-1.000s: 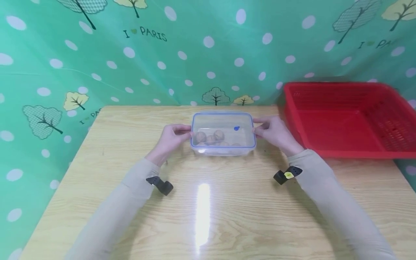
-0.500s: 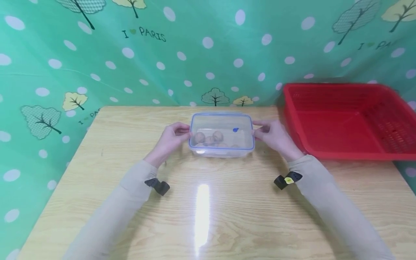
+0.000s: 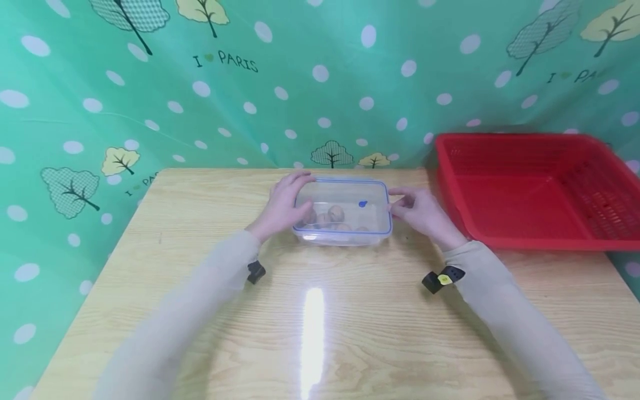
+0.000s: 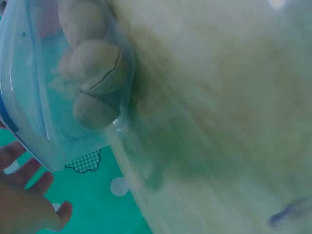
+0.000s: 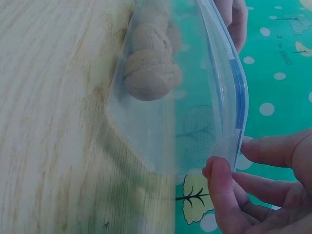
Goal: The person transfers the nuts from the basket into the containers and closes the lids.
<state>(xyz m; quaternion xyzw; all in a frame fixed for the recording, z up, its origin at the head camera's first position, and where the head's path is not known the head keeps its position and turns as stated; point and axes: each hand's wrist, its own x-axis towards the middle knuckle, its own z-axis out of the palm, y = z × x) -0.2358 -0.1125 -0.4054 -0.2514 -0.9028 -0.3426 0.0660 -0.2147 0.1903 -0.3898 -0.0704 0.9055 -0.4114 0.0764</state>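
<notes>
A clear plastic food container [image 3: 345,190] with a blue seal line and a small blue mark on its lid stands near the table's back edge. Through its walls show several walnuts [image 5: 148,75], gathered mostly toward the left end. My left hand [image 3: 285,205] is at the container's left end, fingers spread by the back left corner; in the left wrist view they are apart from one another. At the right end, my right hand [image 3: 420,211] pinches the lid's edge [image 5: 240,102] between thumb and fingers. The lid's far side is partly hidden.
A red plastic basket [image 3: 457,222] with slotted walls stands on the right of the wooden table [image 3: 380,322], close to my right hand. Behind the table hangs a green dotted cloth [image 3: 280,33]. A bright light reflection lies on the tabletop.
My left hand has left its pinch on the container's left edge and moved up and right with fingers spread. The right hand stays in place, and the container has barely moved.
</notes>
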